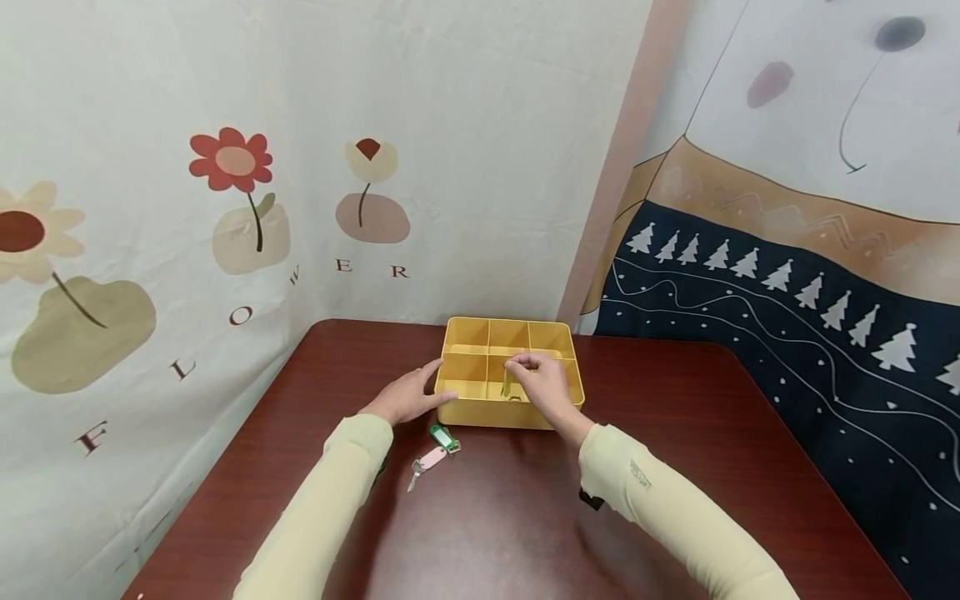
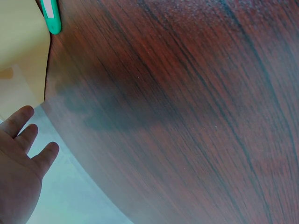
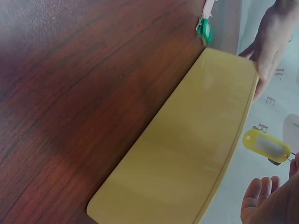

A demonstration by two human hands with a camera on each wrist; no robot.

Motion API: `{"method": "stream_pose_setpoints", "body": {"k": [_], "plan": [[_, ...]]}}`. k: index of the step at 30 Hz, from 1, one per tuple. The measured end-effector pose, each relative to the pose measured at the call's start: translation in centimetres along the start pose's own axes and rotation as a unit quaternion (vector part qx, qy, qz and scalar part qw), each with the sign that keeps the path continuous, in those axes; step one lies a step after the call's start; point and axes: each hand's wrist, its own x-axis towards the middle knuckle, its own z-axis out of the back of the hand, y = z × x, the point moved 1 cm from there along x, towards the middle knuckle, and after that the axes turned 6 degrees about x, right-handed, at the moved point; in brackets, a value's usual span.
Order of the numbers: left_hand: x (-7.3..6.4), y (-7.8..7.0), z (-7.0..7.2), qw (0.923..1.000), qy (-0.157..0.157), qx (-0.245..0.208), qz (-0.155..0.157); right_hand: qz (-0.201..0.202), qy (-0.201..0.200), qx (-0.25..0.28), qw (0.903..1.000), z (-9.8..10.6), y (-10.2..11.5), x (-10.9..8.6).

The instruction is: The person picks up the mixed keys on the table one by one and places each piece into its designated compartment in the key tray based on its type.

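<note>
Over the front middle compartment of a yellow divided box (image 1: 480, 413), my right hand (image 1: 546, 385) pinches a yellow key tag (image 3: 265, 145) by its metal ring. The tag hangs below the fingertips, and a small dark piece shows behind it in the right wrist view. My left hand (image 1: 405, 394) rests against the box's left side, fingers stretched along it and thumb at the front corner. Just in front of that corner lie a green key tag (image 1: 444, 437) and a pink key tag (image 1: 432, 457) with a silver key (image 1: 414, 478).
The box stands near the back edge of a dark red-brown wooden table (image 1: 480, 533). Behind it hangs a pale cloth (image 1: 480, 167) printed with flowers and letters. A navy cloth (image 1: 750, 333) with white trees hangs to the right.
</note>
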Motion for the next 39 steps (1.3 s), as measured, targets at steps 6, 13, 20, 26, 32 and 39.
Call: {"method": "stream_pose_setpoints", "body": {"k": [6,13,20,26,32,39], "plan": [[-0.1,-0.1,0.1,1.0000,0.001,-0.002,0.005,-0.001,-0.009,-0.030,0.9995,-0.3,-0.5,0.9],[-0.1,-0.4,0.0,1.0000,0.002,0.003,0.006,-0.011,-0.020,-0.057,0.9981,-1.0,-1.1,2.0],[-0.1,-0.5,0.0,1.0000,0.003,0.001,0.008,-0.019,-0.025,-0.055,0.9980,-1.4,-1.2,3.0],[0.0,-0.2,0.0,1.0000,0.000,0.004,0.001,-0.016,-0.020,-0.062,0.9978,-1.1,-1.0,3.2],[0.1,-0.2,0.2,1.0000,0.000,0.008,-0.004,-0.017,-0.006,-0.067,0.9976,-0.1,-0.9,2.9],[0.2,-0.1,0.5,0.9998,0.008,0.017,-0.001,-0.008,0.021,-0.104,0.9943,1.3,-1.6,2.5]]}}
